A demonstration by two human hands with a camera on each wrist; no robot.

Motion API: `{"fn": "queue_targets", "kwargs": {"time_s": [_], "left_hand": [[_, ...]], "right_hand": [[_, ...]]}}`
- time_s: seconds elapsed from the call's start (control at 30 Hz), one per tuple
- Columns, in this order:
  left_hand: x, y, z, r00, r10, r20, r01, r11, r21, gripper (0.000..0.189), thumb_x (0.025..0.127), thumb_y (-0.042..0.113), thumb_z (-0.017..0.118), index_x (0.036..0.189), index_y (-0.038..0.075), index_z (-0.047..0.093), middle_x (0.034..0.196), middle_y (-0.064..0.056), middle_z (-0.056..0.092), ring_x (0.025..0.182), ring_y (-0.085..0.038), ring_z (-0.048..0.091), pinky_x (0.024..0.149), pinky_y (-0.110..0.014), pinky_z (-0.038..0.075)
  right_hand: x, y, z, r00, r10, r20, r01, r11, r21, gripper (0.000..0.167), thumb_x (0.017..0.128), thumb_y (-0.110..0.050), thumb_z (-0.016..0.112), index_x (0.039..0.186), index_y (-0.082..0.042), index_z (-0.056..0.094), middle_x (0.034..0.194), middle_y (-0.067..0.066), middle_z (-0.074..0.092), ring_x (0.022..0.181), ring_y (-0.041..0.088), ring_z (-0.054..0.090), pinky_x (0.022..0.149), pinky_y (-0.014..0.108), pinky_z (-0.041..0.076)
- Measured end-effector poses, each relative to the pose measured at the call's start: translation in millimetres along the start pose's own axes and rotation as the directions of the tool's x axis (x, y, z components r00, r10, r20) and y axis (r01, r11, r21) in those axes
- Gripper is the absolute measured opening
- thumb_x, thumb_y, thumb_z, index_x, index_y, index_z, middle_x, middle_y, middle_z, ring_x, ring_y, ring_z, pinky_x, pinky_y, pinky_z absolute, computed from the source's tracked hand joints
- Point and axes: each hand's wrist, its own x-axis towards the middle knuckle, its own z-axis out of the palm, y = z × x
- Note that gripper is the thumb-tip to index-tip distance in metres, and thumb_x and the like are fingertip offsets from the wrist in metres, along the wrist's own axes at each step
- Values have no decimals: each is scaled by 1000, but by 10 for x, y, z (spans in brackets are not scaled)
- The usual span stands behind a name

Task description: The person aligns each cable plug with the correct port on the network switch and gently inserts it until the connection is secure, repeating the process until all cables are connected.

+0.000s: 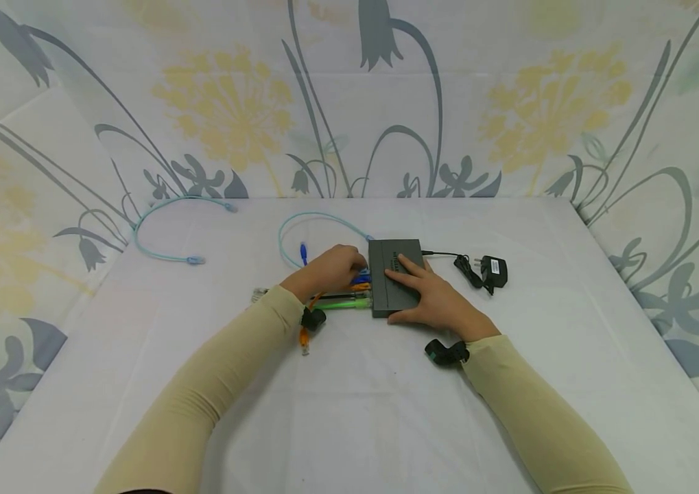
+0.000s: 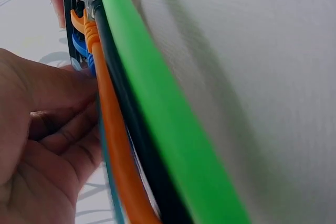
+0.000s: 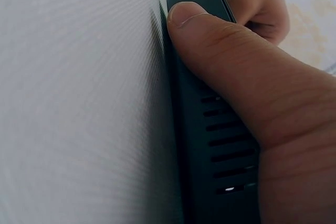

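Observation:
A dark grey network switch lies on the white table with its port side facing left. My left hand is at the ports, thumb and forefinger pinching a light-blue network cable plug beside the blue plug; the fingers hide most of it. Orange, black and green network cables run from neighbouring ports under this hand. My right hand rests on the switch, fingers spread straight across its top. Its thumb lies along the vented near side.
Another light-blue cable lies curved at the far left. A light-blue cable loop reaches the switch's far left corner. The power adapter sits right of the switch, its lead plugged in. Loose orange and blue plugs lie left.

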Motion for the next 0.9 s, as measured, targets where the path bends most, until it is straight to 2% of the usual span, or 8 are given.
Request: {"fn": "queue_targets", "kwargs": {"time_s": [0.13, 0.3, 0.43, 0.9], "left_hand": [[-4, 26, -9, 1000, -4, 4, 4, 1000, 1, 31, 100, 3, 44, 120, 5, 67, 109, -10, 65, 90, -17, 58, 85, -34, 51], [-17, 37, -8, 1000, -27, 9, 27, 1000, 5, 33, 100, 5, 44, 127, 4, 63, 121, -12, 62, 108, -23, 60, 97, -37, 50], [-22, 34, -2, 999, -35, 11, 35, 999, -1, 33, 101, 6, 44, 129, 4, 62, 123, -13, 61, 113, -25, 59, 99, -38, 50], [-7, 14, 2, 997, -71, 16, 71, 997, -20, 34, 100, 8, 47, 131, 6, 61, 128, -11, 61, 118, -24, 59, 101, -37, 49]], "right_hand": [[-4, 1, -4, 1000, -3, -2, 3, 1000, 1, 92, 72, -58, 78, 150, -33, 36, 164, 1, 11, 145, 52, 2, 109, 67, 28], [2, 9, -1, 1000, -7, 1, 7, 1000, 1, 93, 72, -59, 77, 150, -33, 36, 164, 2, 10, 145, 53, 2, 109, 67, 27], [13, 29, 11, 1000, -7, 2, 7, 1000, 0, 93, 72, -60, 77, 150, -33, 35, 164, 2, 10, 145, 53, 2, 109, 67, 27], [27, 77, 32, 1000, -1, 8, 1, 1000, 3, 93, 72, -62, 76, 151, -36, 33, 165, -2, 8, 146, 51, 1, 110, 67, 27]]}}
